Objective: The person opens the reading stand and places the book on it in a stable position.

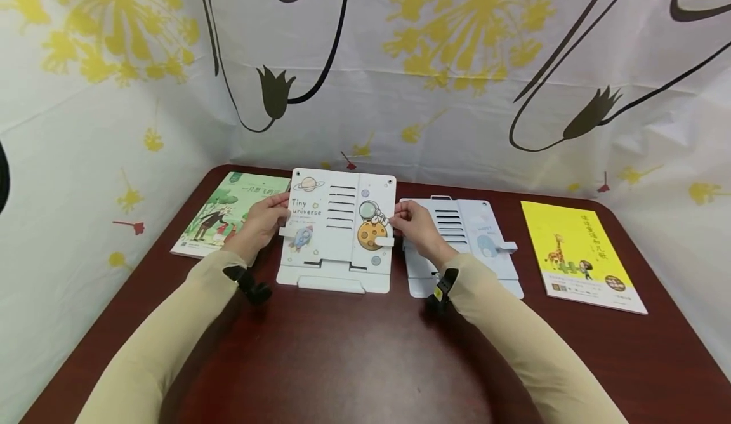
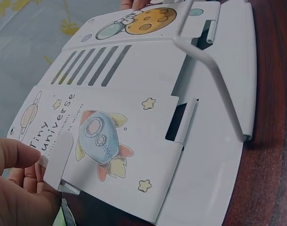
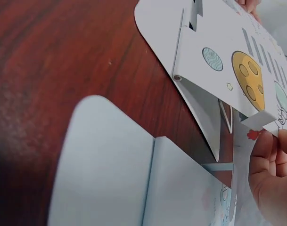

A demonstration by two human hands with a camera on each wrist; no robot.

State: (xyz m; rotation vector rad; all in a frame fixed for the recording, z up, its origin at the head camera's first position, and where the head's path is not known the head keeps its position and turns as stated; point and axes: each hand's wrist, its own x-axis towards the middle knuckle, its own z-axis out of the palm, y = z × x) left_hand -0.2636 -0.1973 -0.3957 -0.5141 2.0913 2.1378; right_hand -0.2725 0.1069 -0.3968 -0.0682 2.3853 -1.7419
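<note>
A white metal book stand (image 1: 340, 251) printed "Tiny universe" stands on the table, its slotted back panel (image 2: 148, 70) raised at a slant above the flat base (image 2: 209, 155). My left hand (image 1: 264, 221) pinches the panel's left edge between thumb and fingers, beside the small side clip (image 2: 58, 162). On the opposite edge, my right hand (image 1: 419, 226) pinches the panel near the astronaut picture, just above the other clip (image 3: 260, 120). A bent white wire bar (image 2: 214, 70) sticks out at the front of the base. From the right wrist, a gap shows between raised panel and base.
A second, pale blue book stand (image 1: 476, 214) lies right of the first, partly behind my right forearm. The green picture book (image 1: 228, 202) is at the back left, the yellow book (image 1: 577, 240) at the right. A patterned curtain (image 1: 365, 62) hangs behind the dark red table (image 1: 354, 354).
</note>
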